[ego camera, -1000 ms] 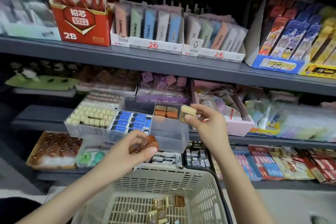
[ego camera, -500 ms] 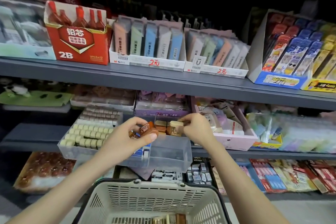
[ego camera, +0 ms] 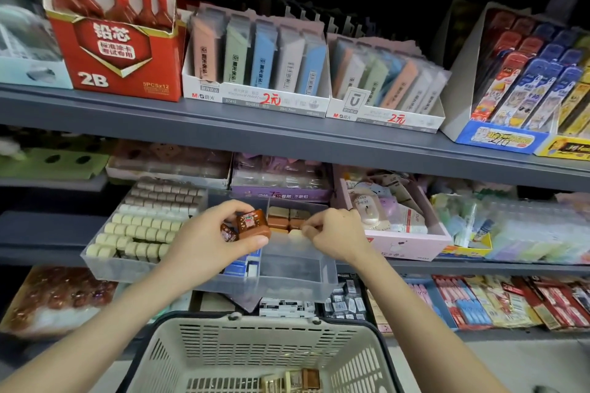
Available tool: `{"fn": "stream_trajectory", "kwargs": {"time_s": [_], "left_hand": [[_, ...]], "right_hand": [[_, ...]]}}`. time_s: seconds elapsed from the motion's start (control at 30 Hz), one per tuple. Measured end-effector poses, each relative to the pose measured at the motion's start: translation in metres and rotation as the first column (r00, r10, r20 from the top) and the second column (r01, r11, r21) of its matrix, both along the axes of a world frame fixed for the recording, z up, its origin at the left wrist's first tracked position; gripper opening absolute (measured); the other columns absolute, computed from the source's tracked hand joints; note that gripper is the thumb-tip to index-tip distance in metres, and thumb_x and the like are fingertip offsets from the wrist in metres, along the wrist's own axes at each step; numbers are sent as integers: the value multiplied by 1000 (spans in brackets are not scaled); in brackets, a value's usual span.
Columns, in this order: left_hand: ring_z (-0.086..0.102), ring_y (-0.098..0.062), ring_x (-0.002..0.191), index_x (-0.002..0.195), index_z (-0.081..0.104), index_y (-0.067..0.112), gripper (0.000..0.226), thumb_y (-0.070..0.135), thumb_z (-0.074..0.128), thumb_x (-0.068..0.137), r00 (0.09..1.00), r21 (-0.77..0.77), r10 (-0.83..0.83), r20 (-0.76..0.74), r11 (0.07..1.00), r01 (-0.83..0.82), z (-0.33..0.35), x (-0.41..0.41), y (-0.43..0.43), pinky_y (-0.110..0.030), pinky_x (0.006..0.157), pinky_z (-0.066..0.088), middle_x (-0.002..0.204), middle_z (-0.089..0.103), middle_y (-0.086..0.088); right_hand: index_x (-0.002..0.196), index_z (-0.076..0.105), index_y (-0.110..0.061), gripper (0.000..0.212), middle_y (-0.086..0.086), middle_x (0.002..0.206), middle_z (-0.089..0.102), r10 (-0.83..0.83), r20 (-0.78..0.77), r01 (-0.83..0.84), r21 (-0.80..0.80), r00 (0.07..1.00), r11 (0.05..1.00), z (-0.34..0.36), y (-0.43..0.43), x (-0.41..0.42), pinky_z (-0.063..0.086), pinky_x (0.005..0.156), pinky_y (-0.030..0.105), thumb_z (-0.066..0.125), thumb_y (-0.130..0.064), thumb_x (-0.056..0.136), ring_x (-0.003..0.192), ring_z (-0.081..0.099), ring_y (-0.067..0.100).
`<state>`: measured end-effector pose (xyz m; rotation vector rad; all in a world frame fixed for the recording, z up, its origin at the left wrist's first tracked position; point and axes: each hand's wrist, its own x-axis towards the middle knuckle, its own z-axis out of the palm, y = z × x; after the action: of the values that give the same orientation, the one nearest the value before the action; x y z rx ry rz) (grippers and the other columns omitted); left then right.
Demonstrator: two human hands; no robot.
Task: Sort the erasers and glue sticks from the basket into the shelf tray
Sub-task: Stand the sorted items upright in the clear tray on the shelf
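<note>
Brown eraser [ego camera: 252,224] is being clamped in left hand [ego camera: 204,242] fingers; right hand [ego camera: 336,238] fingers are pinching a cream eraser [ego camera: 294,235], the clear tray [ego camera: 297,281] lying just beneath them.

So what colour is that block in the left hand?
Brown, with a small printed picture; the eraser shows best in the head view.

your left hand [ego camera: 207,242] covers most of the blue boxes [ego camera: 243,267] in the tray [ego camera: 297,281] | your right hand [ego camera: 335,234] hides part of the pale eraser [ego camera: 295,235] | bottom edge cuts off your basket [ego camera: 265,320] | far-left goods [ego camera: 54,163] blurred
</note>
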<state>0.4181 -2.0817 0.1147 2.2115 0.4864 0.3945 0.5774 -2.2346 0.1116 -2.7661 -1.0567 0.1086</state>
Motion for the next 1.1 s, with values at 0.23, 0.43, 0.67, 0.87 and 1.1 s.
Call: {"fn": "stream_trajectory", "kwargs": {"time_s": [0.23,0.43,0.67,0.87,1.1], "left_hand": [[52,10,90,101,54,45,40,46,78,69,1000,47,-16,5,999,15,0,3,-7,-8,71,35,93,57,28],[54,2,86,100,54,37,46,46,82,64,1000,183,-8,26,983,3,2,6,-18,-11,69,36,89,56,27],[55,-7,79,94,63,23,47,55,74,60,979,326,-29,203,945,-39,-5,15,-37,-11,64,35,85,60,18],[54,-7,87,102,61,23,42,43,77,69,986,319,-83,141,947,34,-11,19,-44,-23,74,39,92,57,14],[50,-12,105,110,55,29,52,-13,57,77,993,-442,-104,-54,894,70,-5,25,-34,-25,85,43,119,49,3]], "right_hand": [[113,66,-33,36,-4,98,68,191,107,-176,-139,976,975,-1,-13,4,22,88,34,33,-40,100,109,49,20],[93,73,-30,39,-12,83,72,74,174,-130,340,982,931,0,-16,-14,23,75,31,40,-52,91,85,57,13],[109,58,-15,32,1,77,71,192,-731,390,545,655,743,18,-19,-58,45,78,21,73,-19,81,78,66,7],[95,66,-15,15,7,83,70,14,-628,520,656,778,548,20,-39,-34,52,65,19,72,-13,81,69,66,6],[88,70,-16,32,-1,79,64,-289,-33,290,177,957,940,19,-17,18,45,69,24,64,-47,82,85,63,22]]}}
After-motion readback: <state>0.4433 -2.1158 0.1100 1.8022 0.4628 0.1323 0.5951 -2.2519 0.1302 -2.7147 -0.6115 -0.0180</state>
